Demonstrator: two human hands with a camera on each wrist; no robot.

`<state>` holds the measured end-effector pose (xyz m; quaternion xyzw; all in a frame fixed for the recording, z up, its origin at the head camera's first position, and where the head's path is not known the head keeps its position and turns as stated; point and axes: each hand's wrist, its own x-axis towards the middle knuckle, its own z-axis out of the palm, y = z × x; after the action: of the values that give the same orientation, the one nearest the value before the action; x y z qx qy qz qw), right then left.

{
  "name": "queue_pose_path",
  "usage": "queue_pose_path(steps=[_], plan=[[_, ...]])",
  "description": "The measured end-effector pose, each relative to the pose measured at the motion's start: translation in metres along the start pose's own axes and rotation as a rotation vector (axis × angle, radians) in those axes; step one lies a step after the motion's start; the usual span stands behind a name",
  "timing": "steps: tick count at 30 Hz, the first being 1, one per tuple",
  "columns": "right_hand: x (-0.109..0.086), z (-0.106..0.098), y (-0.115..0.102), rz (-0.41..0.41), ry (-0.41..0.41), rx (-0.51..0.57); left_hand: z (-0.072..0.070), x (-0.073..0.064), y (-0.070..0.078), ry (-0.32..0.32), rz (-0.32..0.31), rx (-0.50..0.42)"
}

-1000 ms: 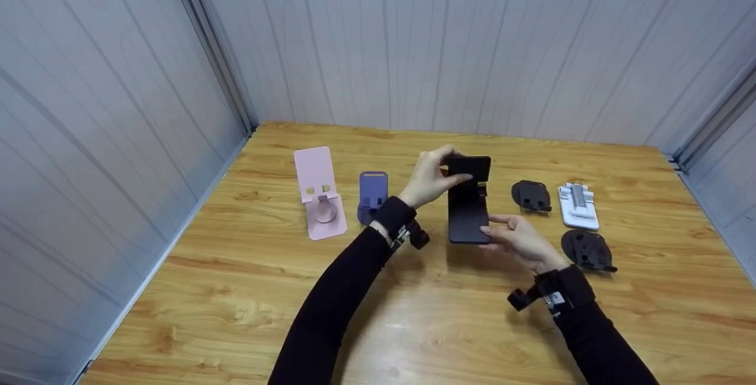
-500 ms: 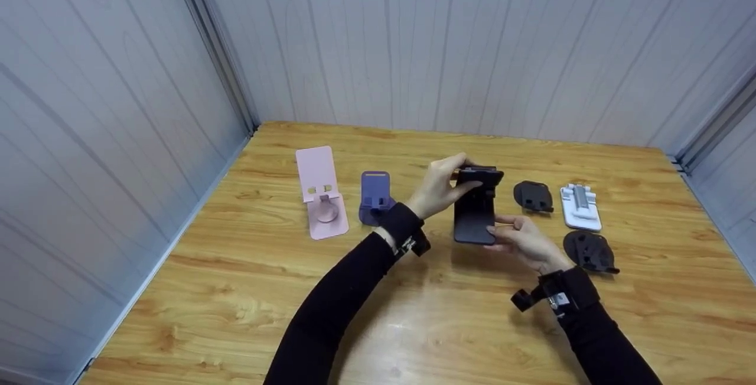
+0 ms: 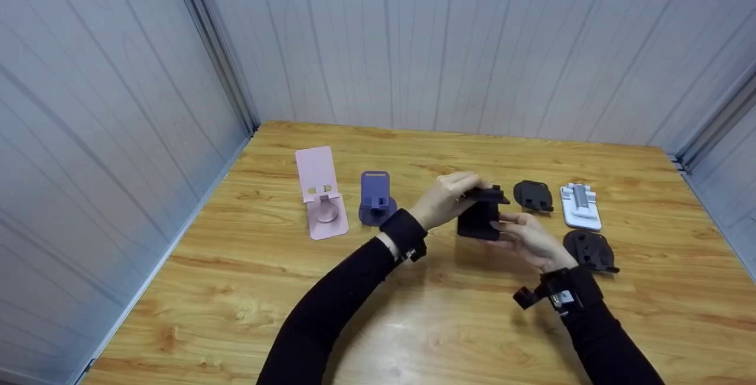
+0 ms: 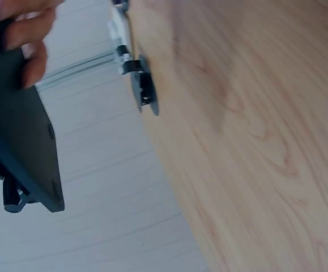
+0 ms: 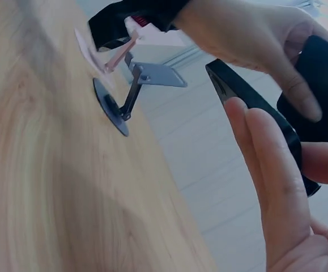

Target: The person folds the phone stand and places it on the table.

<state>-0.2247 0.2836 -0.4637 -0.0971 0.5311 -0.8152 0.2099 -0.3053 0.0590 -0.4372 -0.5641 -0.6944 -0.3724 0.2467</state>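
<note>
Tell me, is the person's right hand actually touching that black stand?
Touching. The right wrist view shows it: the right hand pinches a flat plate of the black stand, fingers against one face, thumb against the other.

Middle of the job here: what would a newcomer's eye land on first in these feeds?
Probably the black stand, gripped at its upper part by the left hand and at its lower part by the right hand, right of centre in the head view. Next, the tall pink stand on the left, with the smaller purple stand just right of it. Then the white stand at right.
</note>
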Motion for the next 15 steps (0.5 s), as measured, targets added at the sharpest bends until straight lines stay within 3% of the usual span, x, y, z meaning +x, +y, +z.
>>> queue_pose_path(steps=[7, 10, 15], plan=[[-0.0008, -0.0023, -0.0029, -0.063, -0.108, 0.065, 0.0057, -0.0066, -0.0036, -0.043, 0.118, 0.062], [-0.0007, -0.0026, -0.0036, -0.074, -0.172, 0.116, 0.0068, -0.0078, -0.0050, -0.033, 0.122, 0.059], [-0.0006, -0.0040, -0.0072, -0.009, -0.243, 0.272, 0.0082, -0.0082, -0.0064, -0.023, 0.104, 0.054]])
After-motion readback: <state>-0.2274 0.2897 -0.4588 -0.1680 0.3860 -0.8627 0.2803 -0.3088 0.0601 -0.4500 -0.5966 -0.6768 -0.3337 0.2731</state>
